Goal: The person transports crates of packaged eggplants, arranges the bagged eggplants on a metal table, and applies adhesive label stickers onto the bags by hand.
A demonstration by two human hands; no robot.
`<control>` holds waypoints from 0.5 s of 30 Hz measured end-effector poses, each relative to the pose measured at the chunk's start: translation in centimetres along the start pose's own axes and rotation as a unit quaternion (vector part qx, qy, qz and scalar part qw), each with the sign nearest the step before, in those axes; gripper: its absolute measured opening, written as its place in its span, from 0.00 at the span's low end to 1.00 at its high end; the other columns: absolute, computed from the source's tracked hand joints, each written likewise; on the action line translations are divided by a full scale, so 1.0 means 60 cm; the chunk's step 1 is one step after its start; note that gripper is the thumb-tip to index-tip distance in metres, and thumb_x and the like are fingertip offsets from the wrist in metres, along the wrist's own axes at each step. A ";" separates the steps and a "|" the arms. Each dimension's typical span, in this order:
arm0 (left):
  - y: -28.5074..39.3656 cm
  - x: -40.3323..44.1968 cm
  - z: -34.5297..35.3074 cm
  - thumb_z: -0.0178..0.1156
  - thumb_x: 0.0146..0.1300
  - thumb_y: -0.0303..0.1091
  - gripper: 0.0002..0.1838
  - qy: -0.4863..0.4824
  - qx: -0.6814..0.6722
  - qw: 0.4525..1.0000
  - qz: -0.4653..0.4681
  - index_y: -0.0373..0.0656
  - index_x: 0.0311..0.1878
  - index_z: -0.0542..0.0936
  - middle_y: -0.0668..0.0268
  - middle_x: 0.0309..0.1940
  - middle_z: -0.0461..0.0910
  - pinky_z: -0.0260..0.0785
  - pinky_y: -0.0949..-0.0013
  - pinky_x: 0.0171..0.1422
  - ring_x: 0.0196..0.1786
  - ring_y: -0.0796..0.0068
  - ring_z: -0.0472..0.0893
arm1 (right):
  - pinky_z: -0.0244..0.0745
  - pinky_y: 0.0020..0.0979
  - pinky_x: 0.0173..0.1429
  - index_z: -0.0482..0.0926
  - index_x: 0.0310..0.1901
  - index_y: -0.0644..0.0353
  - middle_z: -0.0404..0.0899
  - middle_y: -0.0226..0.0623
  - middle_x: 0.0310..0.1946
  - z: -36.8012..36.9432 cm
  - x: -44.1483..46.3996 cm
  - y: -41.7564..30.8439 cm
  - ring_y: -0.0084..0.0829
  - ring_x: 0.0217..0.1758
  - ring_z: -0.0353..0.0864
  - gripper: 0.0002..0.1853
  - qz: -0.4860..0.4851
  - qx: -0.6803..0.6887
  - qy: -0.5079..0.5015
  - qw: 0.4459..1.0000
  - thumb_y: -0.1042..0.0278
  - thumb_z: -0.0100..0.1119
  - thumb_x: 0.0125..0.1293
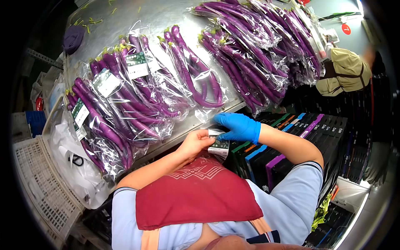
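My left hand [197, 142] is bare and pinches the edge of a strip of printed labels [219, 146] in front of my apron. Opposite it, my right hand [238, 127] wears a blue glove, with its thumb and fingers closed on the top of the same strip. Just beyond my hands, a clear bag of long purple eggplants [196, 79] lies on the metal table [166, 16]. More bagged eggplants [110, 129] lie to the left, some bearing green and white labels [107, 83]. A large pile of bagged eggplants [250, 62] lies at the right.
A white plastic basket [48, 187] and a clear plastic bag [81, 175] stand at the left. Stacked black crates [329, 129] with coloured edges are close on my right. Purple tape [73, 39] sits at the table's far left corner. Another person [346, 71] is at the right.
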State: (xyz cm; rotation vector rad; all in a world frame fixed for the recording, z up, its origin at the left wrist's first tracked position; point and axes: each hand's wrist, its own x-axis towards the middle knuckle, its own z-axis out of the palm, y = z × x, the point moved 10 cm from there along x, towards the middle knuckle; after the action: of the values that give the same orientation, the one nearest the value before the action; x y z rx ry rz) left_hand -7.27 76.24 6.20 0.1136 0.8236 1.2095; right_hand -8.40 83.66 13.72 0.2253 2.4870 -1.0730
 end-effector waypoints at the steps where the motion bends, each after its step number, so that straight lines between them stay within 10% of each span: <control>1: 0.007 -0.005 0.001 0.53 0.56 0.23 0.11 0.011 0.004 1.000 -0.011 0.32 0.44 0.74 0.63 0.35 0.77 0.68 0.77 0.40 0.34 0.79 0.76 | 0.69 0.38 0.41 0.70 0.44 0.61 0.75 0.46 0.36 -0.001 0.000 -0.005 0.45 0.39 0.74 0.22 0.006 -0.022 0.000 1.000 0.59 0.61 0.49; 15: 0.015 0.002 -0.017 0.58 0.55 0.28 0.09 0.044 0.138 0.989 0.034 0.32 0.36 0.77 0.65 0.28 0.78 0.67 0.77 0.33 0.29 0.81 0.75 | 0.70 0.40 0.33 0.76 0.28 0.59 0.74 0.47 0.25 -0.033 0.011 0.034 0.49 0.30 0.73 0.10 0.004 -0.029 0.096 0.995 0.63 0.51 0.51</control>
State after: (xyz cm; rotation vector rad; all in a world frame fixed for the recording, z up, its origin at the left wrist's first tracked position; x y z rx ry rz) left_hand -8.60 76.37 5.87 0.3173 1.0689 1.1648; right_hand -9.02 86.49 13.33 0.3371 2.6810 -1.0167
